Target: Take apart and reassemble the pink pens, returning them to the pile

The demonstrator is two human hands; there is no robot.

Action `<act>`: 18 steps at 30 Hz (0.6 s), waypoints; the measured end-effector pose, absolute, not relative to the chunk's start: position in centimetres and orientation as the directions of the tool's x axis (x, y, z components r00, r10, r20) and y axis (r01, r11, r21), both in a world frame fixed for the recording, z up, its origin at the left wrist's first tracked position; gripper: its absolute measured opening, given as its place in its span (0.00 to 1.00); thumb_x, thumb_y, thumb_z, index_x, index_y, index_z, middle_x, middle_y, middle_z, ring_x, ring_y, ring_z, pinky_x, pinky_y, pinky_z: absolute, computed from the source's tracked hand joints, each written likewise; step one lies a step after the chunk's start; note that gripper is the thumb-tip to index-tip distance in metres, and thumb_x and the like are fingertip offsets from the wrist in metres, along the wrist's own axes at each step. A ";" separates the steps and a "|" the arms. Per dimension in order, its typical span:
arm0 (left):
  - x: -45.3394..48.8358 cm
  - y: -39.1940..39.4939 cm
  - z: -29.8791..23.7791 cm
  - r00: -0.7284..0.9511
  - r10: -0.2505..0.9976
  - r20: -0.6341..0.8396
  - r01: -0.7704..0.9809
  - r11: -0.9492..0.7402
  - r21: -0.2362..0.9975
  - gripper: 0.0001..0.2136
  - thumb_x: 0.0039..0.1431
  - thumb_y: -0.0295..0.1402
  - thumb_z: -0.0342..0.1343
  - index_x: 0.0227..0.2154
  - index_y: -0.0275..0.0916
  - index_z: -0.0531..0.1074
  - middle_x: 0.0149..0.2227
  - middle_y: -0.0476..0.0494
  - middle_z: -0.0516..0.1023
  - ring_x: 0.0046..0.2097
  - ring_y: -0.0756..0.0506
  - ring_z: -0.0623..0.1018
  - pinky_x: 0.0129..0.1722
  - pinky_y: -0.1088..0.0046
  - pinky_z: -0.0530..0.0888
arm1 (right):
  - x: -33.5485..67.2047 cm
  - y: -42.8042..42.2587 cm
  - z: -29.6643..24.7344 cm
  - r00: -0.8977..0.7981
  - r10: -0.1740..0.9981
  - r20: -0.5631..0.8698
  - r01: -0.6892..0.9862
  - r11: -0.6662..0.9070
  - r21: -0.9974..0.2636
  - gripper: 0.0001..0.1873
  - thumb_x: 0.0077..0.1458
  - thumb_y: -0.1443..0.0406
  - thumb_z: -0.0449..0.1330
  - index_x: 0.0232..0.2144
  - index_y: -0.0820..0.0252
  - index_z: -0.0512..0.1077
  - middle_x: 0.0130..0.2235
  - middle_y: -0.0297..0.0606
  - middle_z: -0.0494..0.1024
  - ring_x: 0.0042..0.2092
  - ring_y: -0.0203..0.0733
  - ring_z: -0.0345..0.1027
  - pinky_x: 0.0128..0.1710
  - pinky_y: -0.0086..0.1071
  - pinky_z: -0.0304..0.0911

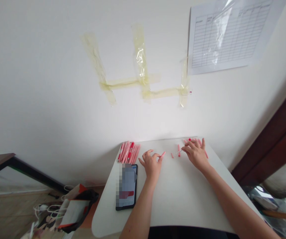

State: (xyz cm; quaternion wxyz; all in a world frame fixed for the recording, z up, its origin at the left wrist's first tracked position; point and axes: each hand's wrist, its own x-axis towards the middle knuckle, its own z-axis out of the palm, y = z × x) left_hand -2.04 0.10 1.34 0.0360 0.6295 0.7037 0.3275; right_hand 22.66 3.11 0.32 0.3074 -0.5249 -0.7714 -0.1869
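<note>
My left hand point(151, 165) pinches a short pink pen barrel point(163, 154) between thumb and forefinger, its other fingers spread. To its right, my right hand point(197, 156) has thumb and forefinger closed on a thin pale rod point(178, 152), which looks like a pen refill. Between the hands a small pink pen piece point(172, 155) and a longer pink pen part point(179, 149) lie on the white table point(180, 196). Partly hidden behind my right hand is a row of pink pen parts point(206, 153). A bunch of pink and red pens point(129, 152) lies at the table's left back corner.
A phone point(135, 186) lies near the left edge, left of my left forearm. The table's back edge meets a white wall point(58, 83) with yellowed tape point(140, 59) and a printed sheet point(229, 39). Bags and cables point(70, 212) lie on the floor at left.
</note>
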 end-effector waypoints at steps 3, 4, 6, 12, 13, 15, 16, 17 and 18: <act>-2.0 0.1 1.3 -0.205 0.912 0.356 0.865 -0.002 0.501 0.03 0.56 0.36 0.64 0.32 0.47 0.81 0.56 0.43 0.73 0.63 0.36 0.65 0.65 0.31 0.49 | 22.9 3.0 0.6 -0.266 0.701 0.661 0.934 0.357 -0.003 0.16 0.64 0.71 0.55 0.38 0.47 0.80 0.41 0.36 0.79 0.54 0.51 0.64 0.65 0.73 0.27; -2.0 0.1 1.4 -0.204 0.912 0.355 0.866 -0.001 0.500 0.03 0.56 0.36 0.64 0.32 0.47 0.81 0.56 0.43 0.73 0.63 0.36 0.65 0.65 0.31 0.49 | 22.9 2.9 0.8 -0.274 0.703 0.657 0.932 0.361 0.002 0.17 0.63 0.72 0.55 0.38 0.46 0.80 0.40 0.36 0.79 0.54 0.51 0.64 0.65 0.73 0.26; -2.0 0.1 1.4 -0.204 0.914 0.351 0.865 0.001 0.501 0.03 0.57 0.37 0.63 0.32 0.47 0.81 0.56 0.43 0.72 0.63 0.36 0.65 0.65 0.32 0.49 | 22.7 2.6 1.0 -0.294 0.702 0.648 0.924 0.383 0.004 0.17 0.62 0.73 0.56 0.38 0.45 0.80 0.39 0.35 0.79 0.53 0.51 0.64 0.65 0.74 0.24; -2.1 0.1 1.6 -0.249 0.896 0.368 0.872 0.042 0.488 0.08 0.60 0.42 0.60 0.32 0.47 0.82 0.56 0.42 0.73 0.62 0.36 0.66 0.65 0.33 0.51 | 20.5 1.9 1.2 -0.409 0.653 0.638 0.860 0.509 0.031 0.15 0.63 0.71 0.58 0.42 0.44 0.79 0.40 0.33 0.81 0.55 0.51 0.64 0.66 0.71 0.23; -2.2 0.1 1.7 -0.263 0.888 0.377 0.874 0.054 0.482 0.10 0.60 0.44 0.59 0.32 0.47 0.82 0.56 0.42 0.73 0.61 0.35 0.66 0.64 0.34 0.52 | 19.9 1.8 1.1 -0.442 0.637 0.632 0.840 0.540 0.044 0.15 0.63 0.71 0.58 0.43 0.44 0.79 0.40 0.33 0.81 0.56 0.51 0.64 0.66 0.70 0.23; -2.2 0.1 1.7 -0.290 0.873 0.391 0.879 0.081 0.470 0.13 0.61 0.46 0.57 0.32 0.46 0.82 0.55 0.41 0.74 0.61 0.35 0.66 0.64 0.36 0.54 | 18.8 1.7 0.9 -0.495 0.607 0.622 0.803 0.593 0.059 0.15 0.64 0.71 0.58 0.44 0.45 0.78 0.40 0.32 0.81 0.56 0.50 0.64 0.67 0.70 0.22; -2.3 0.1 1.8 -0.301 0.868 0.395 0.880 0.093 0.465 0.14 0.61 0.47 0.57 0.31 0.46 0.82 0.55 0.41 0.74 0.60 0.35 0.66 0.63 0.38 0.55 | 18.2 1.7 0.7 -0.511 0.601 0.615 0.791 0.608 0.064 0.15 0.64 0.71 0.58 0.44 0.45 0.78 0.41 0.32 0.81 0.56 0.50 0.64 0.67 0.70 0.22; -2.3 0.1 1.8 -0.308 0.865 0.397 0.882 0.102 0.461 0.14 0.62 0.47 0.57 0.31 0.46 0.82 0.55 0.41 0.74 0.60 0.35 0.66 0.63 0.38 0.55 | 17.7 1.7 0.6 -0.530 0.599 0.601 0.781 0.621 0.070 0.14 0.64 0.71 0.58 0.44 0.46 0.78 0.41 0.32 0.81 0.57 0.50 0.63 0.67 0.70 0.22; -2.3 0.1 1.8 -0.312 0.863 0.398 0.883 0.109 0.457 0.14 0.62 0.47 0.56 0.31 0.46 0.82 0.55 0.41 0.74 0.60 0.36 0.67 0.63 0.39 0.56 | 17.3 1.7 0.4 -0.552 0.595 0.584 0.768 0.636 0.077 0.14 0.64 0.71 0.58 0.44 0.46 0.78 0.42 0.31 0.81 0.57 0.50 0.63 0.67 0.69 0.22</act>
